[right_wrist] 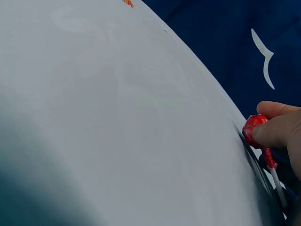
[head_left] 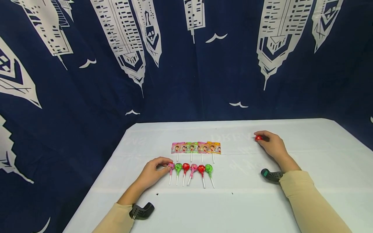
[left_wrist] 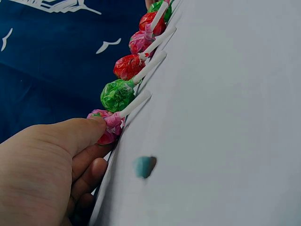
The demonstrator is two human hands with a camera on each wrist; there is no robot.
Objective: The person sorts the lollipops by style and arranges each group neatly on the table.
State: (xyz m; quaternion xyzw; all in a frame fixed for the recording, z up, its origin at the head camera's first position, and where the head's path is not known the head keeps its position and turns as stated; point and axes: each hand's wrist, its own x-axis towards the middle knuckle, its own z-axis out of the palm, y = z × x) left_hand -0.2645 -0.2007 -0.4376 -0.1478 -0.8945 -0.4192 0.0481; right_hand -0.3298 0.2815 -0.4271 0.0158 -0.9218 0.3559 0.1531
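Note:
My left hand point(head_left: 153, 171) pinches the head of a pink lollipop point(left_wrist: 109, 126) at the left end of a row. Beside it lie a green lollipop point(head_left: 178, 167), a red lollipop point(head_left: 186, 167), a pink lollipop point(head_left: 193, 168), another red lollipop point(head_left: 201, 169) and a green lollipop point(head_left: 209, 168), sticks toward me. At the far right of the table, my right hand point(head_left: 273, 145) holds a red lollipop point(right_wrist: 255, 129) by its wrapped head. Its white stick points down past the fingers in the right wrist view.
Behind the row, several flat-wrapped lollipops point(head_left: 203, 148) lie side by side in pink, green and orange packets. A white cloth covers the table point(head_left: 233, 213). A dark blue curtain point(head_left: 198, 81) with white buildings hangs behind. Small dark specks lie on the near cloth.

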